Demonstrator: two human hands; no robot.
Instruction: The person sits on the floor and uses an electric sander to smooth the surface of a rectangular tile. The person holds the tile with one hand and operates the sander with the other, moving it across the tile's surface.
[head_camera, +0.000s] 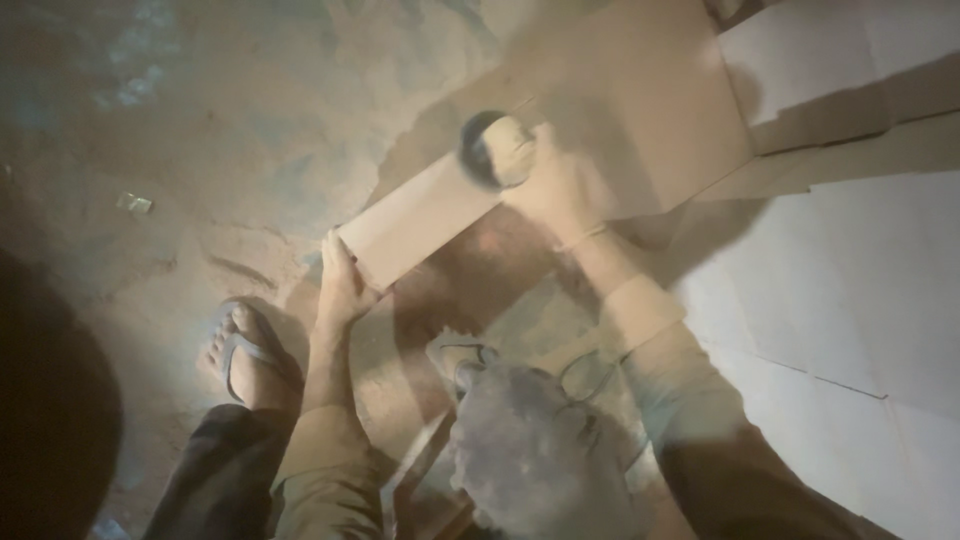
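While the left hand (343, 285) presses flat on the near corner of a long brown cardboard strip (420, 215), its fingers lie together and extended along the strip's end, pinning it to the dirt floor (200, 120) rather than gripping it. Farther along the strip, the right hand (545, 180) is closed around a dark round object (490, 150), which looks like a roll of tape or a small round tool, though blur makes it hard to say which; the fingers are clamped on it, and it rests against the strip's upper surface. That strip runs diagonally away from the person and joins a wider cardboard sheet (650, 110) at its far end. To the right of the strip lie several pale flat sheets (840, 290) spread on the floor. Near the strip's pinned end, 1 sandalled foot (245, 355) is planted.

Judging by position, the round object sits roughly midway along the strip, so the stretch towards the left hand appears yet to be covered. No finished seam or mark can be made out in this light.
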